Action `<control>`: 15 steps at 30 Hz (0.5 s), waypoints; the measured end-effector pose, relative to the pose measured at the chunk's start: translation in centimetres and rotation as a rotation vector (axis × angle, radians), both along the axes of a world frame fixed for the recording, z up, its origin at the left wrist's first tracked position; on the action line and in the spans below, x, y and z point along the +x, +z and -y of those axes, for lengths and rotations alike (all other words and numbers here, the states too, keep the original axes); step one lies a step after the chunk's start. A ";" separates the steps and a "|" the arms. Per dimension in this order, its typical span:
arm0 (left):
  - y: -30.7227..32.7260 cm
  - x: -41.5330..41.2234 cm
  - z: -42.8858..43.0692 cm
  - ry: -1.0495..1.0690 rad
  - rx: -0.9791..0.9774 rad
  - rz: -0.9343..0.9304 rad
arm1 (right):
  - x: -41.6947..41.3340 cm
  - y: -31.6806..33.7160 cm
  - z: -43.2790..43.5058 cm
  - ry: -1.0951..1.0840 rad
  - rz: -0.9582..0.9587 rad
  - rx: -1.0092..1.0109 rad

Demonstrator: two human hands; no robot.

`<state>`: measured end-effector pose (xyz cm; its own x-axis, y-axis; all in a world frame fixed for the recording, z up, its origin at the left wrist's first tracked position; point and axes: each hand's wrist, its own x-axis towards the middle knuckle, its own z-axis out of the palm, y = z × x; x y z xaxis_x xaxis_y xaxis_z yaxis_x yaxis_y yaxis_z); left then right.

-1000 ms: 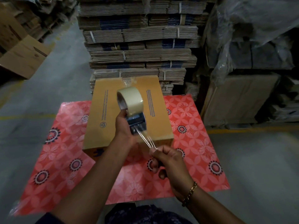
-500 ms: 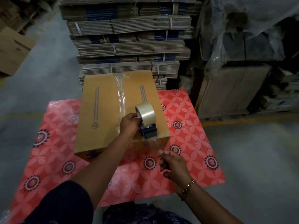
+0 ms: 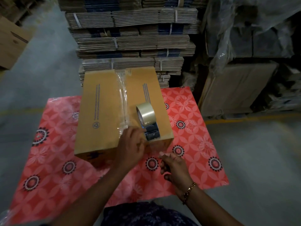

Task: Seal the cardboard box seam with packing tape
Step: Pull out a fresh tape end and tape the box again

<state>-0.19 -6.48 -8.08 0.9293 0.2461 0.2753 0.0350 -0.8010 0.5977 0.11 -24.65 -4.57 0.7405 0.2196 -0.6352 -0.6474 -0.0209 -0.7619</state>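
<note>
Cardboard box sits on red patterned mat, centre frame. Tape strip already lies along top seam, 12 to 6 o'clock.

Change: tape dispenser has dropped from mid-air onto box top, near-right corner, 4 o'clock of seam. Left hand wrapped round its handle. Right hand, at 5 o'clock off box, fingers pinched together; whether on tape end, cannot tell.

Judgement: seam run appears laid; cutting and pressing down near end remain.

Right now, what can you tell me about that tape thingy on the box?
The handheld tape dispenser carries a roll of clear, glossy packing tape above a dark blue body. It rests on the brown cardboard box, near its front right edge, right of the taped seam. The left hand touches its body; the right hand does not.
</note>
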 end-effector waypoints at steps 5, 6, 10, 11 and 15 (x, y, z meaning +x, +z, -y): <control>-0.8 -3.2 2.4 -0.128 0.058 0.076 | -0.1 -0.4 0.1 0.015 -0.009 -0.009; -1.0 -3.2 2.6 -0.142 0.059 0.093 | 0.0 -0.4 0.1 0.020 -0.009 -0.010; -1.2 -3.2 3.2 -0.156 0.024 0.085 | 0.0 -0.2 0.0 0.049 0.007 -0.003; -1.1 -3.1 3.3 -0.139 -0.026 0.077 | 0.0 -0.1 0.1 0.057 0.003 0.011; -1.0 -3.3 3.7 -0.072 -0.301 0.039 | 0.3 -0.2 1.5 0.062 0.057 0.062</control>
